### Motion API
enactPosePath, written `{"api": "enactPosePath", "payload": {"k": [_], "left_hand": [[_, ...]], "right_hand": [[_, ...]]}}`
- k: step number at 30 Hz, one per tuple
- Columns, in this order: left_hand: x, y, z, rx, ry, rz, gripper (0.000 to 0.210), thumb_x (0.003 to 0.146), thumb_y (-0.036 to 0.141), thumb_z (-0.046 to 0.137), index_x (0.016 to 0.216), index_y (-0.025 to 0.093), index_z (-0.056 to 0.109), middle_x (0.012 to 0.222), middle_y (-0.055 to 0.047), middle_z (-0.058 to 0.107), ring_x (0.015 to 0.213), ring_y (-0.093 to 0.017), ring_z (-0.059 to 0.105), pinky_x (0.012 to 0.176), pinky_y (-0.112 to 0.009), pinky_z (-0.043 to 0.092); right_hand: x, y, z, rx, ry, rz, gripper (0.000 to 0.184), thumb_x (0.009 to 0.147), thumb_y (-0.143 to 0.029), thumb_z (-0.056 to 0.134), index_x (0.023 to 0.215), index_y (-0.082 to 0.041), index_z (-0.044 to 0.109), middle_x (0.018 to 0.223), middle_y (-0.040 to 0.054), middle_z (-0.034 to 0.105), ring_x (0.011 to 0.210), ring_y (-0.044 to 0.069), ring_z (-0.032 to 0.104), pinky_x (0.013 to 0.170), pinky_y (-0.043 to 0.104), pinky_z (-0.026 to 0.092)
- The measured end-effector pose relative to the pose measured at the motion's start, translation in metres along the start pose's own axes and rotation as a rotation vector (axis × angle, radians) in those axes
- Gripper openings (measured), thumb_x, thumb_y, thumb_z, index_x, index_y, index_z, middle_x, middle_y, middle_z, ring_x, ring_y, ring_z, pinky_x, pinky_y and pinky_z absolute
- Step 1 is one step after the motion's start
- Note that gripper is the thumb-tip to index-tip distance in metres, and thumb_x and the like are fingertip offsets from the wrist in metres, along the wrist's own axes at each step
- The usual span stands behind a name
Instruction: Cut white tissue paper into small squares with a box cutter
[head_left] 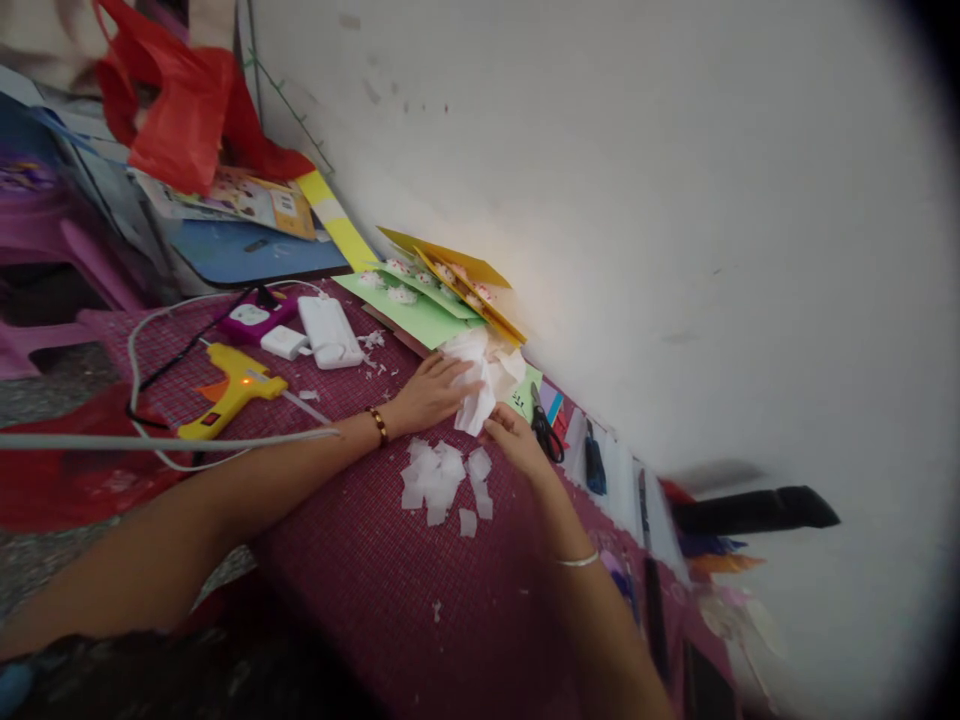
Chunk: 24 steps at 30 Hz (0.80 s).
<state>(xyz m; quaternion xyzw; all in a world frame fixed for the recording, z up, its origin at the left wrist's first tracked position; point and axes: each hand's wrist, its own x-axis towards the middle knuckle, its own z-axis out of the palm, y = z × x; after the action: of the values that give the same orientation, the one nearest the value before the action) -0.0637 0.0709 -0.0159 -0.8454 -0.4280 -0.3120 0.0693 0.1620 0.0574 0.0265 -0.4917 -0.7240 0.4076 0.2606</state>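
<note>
Both of my hands are at a crumpled white sheet of tissue paper (474, 372) near the wall side of the table. My left hand (435, 393), with a beaded bracelet at the wrist, lies on its left part with the fingers stretched out. The fingers of my right hand (514, 437) are bent together at its lower right edge, pinching it. Just below the hands lies a loose pile of small cut squares of white paper (435, 478). Black-handled scissors (547, 432) rest to the right of my right hand.
A yellow glue gun (234, 392) with its light lit lies left, among cables, near a white power bank (330, 332). Green cards (416, 312) and yellow cards (469, 290) with white tufts lean by the wall. A red plastic bag (180, 110) hangs at the back left.
</note>
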Motion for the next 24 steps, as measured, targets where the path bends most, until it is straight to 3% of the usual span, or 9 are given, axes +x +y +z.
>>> {"api": "enactPosePath", "payload": {"k": [3,5,7,9,11,15,17,20,24], "left_hand": [[-0.001,0.004,0.002,0.013,-0.019,0.190,0.028,0.099,0.020,0.055,0.120,0.027,0.072,0.155,-0.008,0.052,0.147,-0.026,0.043,0.126,-0.051,0.022],[-0.001,0.003,0.007,0.016,-0.052,0.205,0.018,0.097,0.018,0.058,0.098,0.023,0.076,0.151,-0.008,0.056,0.145,-0.027,0.045,0.125,-0.052,0.024],[-0.001,0.002,0.011,0.024,-0.090,0.167,0.017,0.095,0.017,0.061,0.088,0.021,0.075,0.146,-0.008,0.061,0.141,-0.028,0.048,0.123,-0.053,0.027],[0.000,-0.001,0.015,0.035,-0.115,0.131,0.017,0.094,0.017,0.061,0.087,0.021,0.075,0.139,-0.009,0.066,0.136,-0.028,0.053,0.120,-0.054,0.031],[0.001,-0.002,0.017,0.041,-0.121,0.119,0.017,0.095,0.018,0.059,0.088,0.021,0.075,0.135,-0.009,0.068,0.131,-0.028,0.056,0.117,-0.054,0.033],[0.000,-0.004,0.020,0.049,-0.123,0.112,0.021,0.099,0.023,0.055,0.092,0.021,0.074,0.131,-0.008,0.069,0.127,-0.026,0.057,0.115,-0.051,0.034],[-0.001,-0.003,0.021,0.048,-0.127,0.106,0.021,0.100,0.025,0.054,0.094,0.021,0.074,0.130,-0.007,0.070,0.126,-0.025,0.057,0.115,-0.049,0.033],[-0.001,-0.002,0.021,0.039,-0.131,0.089,0.021,0.101,0.027,0.054,0.098,0.022,0.074,0.130,-0.006,0.070,0.127,-0.025,0.056,0.117,-0.049,0.030],[0.000,-0.001,0.018,0.001,-0.141,0.092,0.027,0.100,0.036,0.058,0.119,0.022,0.069,0.139,-0.007,0.065,0.132,-0.026,0.053,0.118,-0.049,0.028]], "right_hand": [[0.011,-0.003,-0.011,-0.154,0.060,-0.026,0.023,0.075,-0.038,0.058,0.088,-0.022,0.068,0.079,0.0021,0.072,0.074,0.020,0.067,0.074,0.035,0.056],[0.022,-0.004,-0.022,-0.276,0.226,-0.030,0.029,0.082,-0.036,0.050,0.098,-0.020,0.068,0.089,0.0069,0.072,0.084,0.023,0.067,0.084,0.041,0.055],[0.038,-0.006,-0.030,-0.398,0.397,-0.038,0.037,0.086,-0.033,0.045,0.113,-0.017,0.065,0.112,0.0141,0.070,0.106,0.028,0.063,0.100,0.047,0.048],[0.055,-0.010,-0.032,-0.508,0.468,-0.051,0.042,0.085,-0.029,0.051,0.123,-0.015,0.062,0.131,0.0192,0.063,0.125,0.031,0.055,0.110,0.048,0.041],[0.073,-0.012,-0.028,-0.598,0.468,-0.050,0.046,0.081,-0.027,0.059,0.125,-0.014,0.063,0.137,0.0216,0.060,0.131,0.034,0.051,0.112,0.048,0.038],[0.101,-0.014,-0.019,-0.701,0.472,-0.006,0.039,0.083,-0.024,0.063,0.120,-0.012,0.069,0.130,0.0247,0.065,0.127,0.038,0.055,0.108,0.052,0.040],[0.108,-0.011,-0.022,-0.711,0.498,0.022,0.032,0.091,-0.022,0.054,0.115,-0.011,0.071,0.122,0.0246,0.069,0.121,0.037,0.060,0.105,0.053,0.043],[0.109,-0.004,-0.033,-0.683,0.545,0.054,0.036,0.099,-0.020,0.040,0.112,-0.011,0.072,0.108,0.0215,0.073,0.109,0.034,0.066,0.098,0.051,0.049],[0.099,0.009,-0.044,-0.623,0.562,0.005,0.030,0.102,-0.033,0.054,0.124,-0.017,0.065,0.123,0.0132,0.068,0.108,0.026,0.067,0.092,0.047,0.057]]}}
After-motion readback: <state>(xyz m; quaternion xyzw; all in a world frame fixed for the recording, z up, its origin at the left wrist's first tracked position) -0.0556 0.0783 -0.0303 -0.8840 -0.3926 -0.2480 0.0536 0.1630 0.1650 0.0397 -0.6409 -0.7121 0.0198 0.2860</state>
